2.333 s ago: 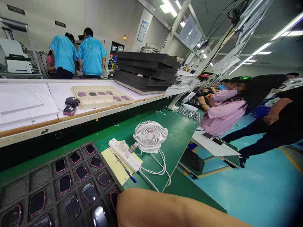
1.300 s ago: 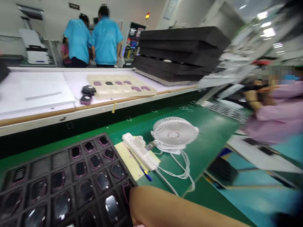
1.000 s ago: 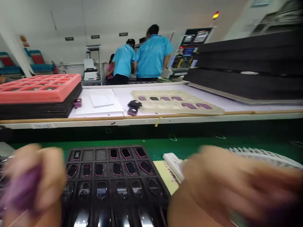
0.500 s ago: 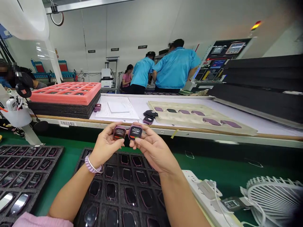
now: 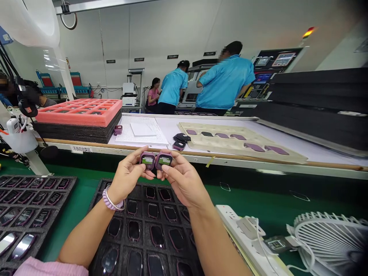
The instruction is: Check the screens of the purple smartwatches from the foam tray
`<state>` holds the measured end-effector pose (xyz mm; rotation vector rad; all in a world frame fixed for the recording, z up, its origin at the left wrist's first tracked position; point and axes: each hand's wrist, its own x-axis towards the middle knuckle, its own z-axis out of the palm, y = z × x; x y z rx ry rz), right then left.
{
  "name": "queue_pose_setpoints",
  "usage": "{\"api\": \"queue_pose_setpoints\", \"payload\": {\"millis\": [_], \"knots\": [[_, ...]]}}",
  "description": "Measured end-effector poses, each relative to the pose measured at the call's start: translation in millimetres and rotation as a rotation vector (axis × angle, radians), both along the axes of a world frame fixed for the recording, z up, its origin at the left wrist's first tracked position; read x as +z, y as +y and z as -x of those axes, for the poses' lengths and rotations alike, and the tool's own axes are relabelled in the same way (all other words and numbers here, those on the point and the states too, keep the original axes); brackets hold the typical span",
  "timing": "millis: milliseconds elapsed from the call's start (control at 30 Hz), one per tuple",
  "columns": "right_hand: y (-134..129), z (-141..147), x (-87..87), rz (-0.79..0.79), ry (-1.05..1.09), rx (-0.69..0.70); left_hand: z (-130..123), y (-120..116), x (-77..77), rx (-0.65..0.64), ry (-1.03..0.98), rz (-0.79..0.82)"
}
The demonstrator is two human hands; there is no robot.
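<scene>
Two small purple-framed watch units with lit screens are held side by side above a black foam tray (image 5: 146, 211) of similar units. My left hand (image 5: 130, 172) grips the left watch (image 5: 147, 161) between thumb and fingers, the thumb at its lower edge. The right watch (image 5: 163, 161) is pinched in my right hand (image 5: 182, 178), with the thumb over its lower part. Both screens show a green band with text too small to read. The watches appear to touch or nearly touch at their inner edges.
Another filled tray (image 5: 24, 199) lies at left. A red foam tray (image 5: 79, 115) tops a black stack on the shelf, beside papers (image 5: 142, 128). Right of them is a beige tray (image 5: 212, 142). A power strip (image 5: 244, 234) and white fan (image 5: 330, 241) are at lower right. People stand behind.
The lit screens have changed from mostly dark with orange marks to green bands. The left watch has turned slightly more upright. One person in blue at the back has moved right.
</scene>
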<state>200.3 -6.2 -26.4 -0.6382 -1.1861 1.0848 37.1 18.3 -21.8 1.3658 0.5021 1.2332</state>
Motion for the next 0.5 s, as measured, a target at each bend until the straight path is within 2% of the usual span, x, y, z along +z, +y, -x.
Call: {"api": "queue_pose_setpoints", "payload": {"millis": [233, 500], "knots": [[4, 1, -2.0, 0.024, -0.005, -0.054, 0, 1, -2.7, -0.025, 0.01, 0.003], [3, 3, 3.4, -0.019, 0.005, -0.044, 1, 2, 8.9, -0.029, -0.004, -0.01]]}}
